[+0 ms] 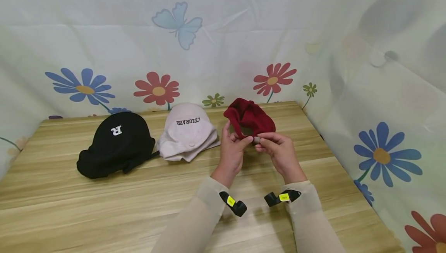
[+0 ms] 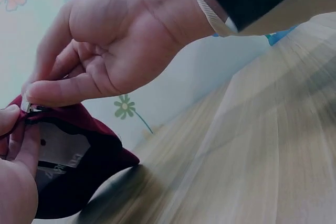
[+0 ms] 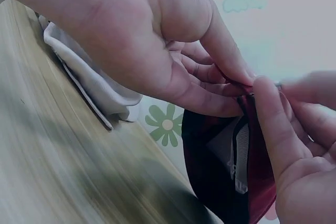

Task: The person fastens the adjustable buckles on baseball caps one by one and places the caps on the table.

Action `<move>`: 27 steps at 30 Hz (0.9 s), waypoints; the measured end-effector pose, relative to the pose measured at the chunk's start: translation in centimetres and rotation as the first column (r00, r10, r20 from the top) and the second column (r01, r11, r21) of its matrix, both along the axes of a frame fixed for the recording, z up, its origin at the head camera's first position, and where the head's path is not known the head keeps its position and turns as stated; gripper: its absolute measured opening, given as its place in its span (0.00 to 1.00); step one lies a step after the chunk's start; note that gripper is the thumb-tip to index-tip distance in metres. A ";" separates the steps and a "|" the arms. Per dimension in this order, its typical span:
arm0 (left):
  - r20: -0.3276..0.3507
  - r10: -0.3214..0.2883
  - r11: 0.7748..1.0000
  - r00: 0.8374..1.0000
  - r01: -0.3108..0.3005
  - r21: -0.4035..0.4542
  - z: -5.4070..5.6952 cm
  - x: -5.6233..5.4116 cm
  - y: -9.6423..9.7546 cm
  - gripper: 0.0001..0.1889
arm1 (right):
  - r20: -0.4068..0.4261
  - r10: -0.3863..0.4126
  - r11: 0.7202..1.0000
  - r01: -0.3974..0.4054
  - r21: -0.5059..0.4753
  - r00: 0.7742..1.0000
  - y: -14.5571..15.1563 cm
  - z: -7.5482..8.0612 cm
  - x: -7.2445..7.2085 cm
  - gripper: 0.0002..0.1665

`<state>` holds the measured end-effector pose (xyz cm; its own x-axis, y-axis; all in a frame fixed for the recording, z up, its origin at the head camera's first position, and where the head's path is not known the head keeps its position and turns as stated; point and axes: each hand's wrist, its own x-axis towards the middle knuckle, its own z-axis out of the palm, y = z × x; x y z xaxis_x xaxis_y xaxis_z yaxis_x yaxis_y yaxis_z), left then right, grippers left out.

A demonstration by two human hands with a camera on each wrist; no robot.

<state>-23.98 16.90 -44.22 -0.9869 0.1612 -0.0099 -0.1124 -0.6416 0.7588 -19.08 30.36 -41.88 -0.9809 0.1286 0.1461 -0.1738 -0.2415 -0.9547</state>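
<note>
A dark red cap [image 1: 257, 118] stands at the back right of the table, its strap side toward me and its dark lining showing in the left wrist view. My left hand [image 1: 231, 153] pinches the cap's strap between thumb and fingers. Close beside it, my right hand [image 1: 281, 153] pinches the strap at a small metal buckle [image 1: 257, 140]. The thumbs nearly meet there, and fingertips partly cover the buckle in both wrist views.
Left of the red cap lies a pale cap [image 1: 186, 133] lettered COLORADO, and farther left a black cap [image 1: 116, 144] with a white R. The wooden table [image 1: 104, 214] backs onto a flower-printed cloth [image 1: 216, 55], which also hangs along the right side.
</note>
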 end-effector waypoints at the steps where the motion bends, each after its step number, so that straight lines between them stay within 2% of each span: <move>1: 0.002 0.001 1.000 1.000 -0.001 0.002 -0.1 0.0 -0.1 0.47 | 0.003 0.005 1.000 -0.005 0.008 1.000 0.0 0.0 0.0 0.09; 5: 0.009 0.009 1.000 1.000 -0.009 -0.010 -0.3 -0.1 -0.2 0.47 | 0.029 0.001 0.998 -0.003 0.058 1.000 -0.1 0.0 0.0 0.12; 9: 0.013 0.023 0.999 1.000 -0.023 -0.024 -0.5 -0.1 -0.3 0.47 | 0.074 -0.048 0.989 0.037 0.142 0.996 -0.3 0.0 0.0 0.15; 13: 0.006 0.042 0.998 0.999 -0.042 -0.048 -0.3 0.0 -0.3 0.47 | 0.105 -0.122 0.962 0.092 0.259 0.987 -0.5 -0.2 -0.2 0.16; 18: -0.018 0.059 0.995 0.998 -0.061 -0.084 -0.3 0.1 -0.3 0.47 | 0.113 -0.187 0.929 0.138 0.343 0.976 -0.9 -0.1 -0.2 0.15; 22: -0.024 0.061 0.992 0.998 -0.063 -0.105 -0.3 0.1 -0.4 0.47 | 0.128 -0.199 0.916 0.138 0.377 0.972 -1.0 0.1 -0.2 0.14; 27: -0.027 0.055 0.991 0.998 -0.058 -0.117 -0.5 0.1 -0.5 0.47 | 0.153 -0.173 0.916 0.102 0.387 0.973 -1.0 0.2 -0.1 0.13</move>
<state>-23.85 16.43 -44.73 -0.9946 0.1040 -0.0023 -0.0597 -0.5527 0.8313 -19.19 29.32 -41.72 -0.9716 0.2342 0.0329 0.0037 0.1538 -0.9881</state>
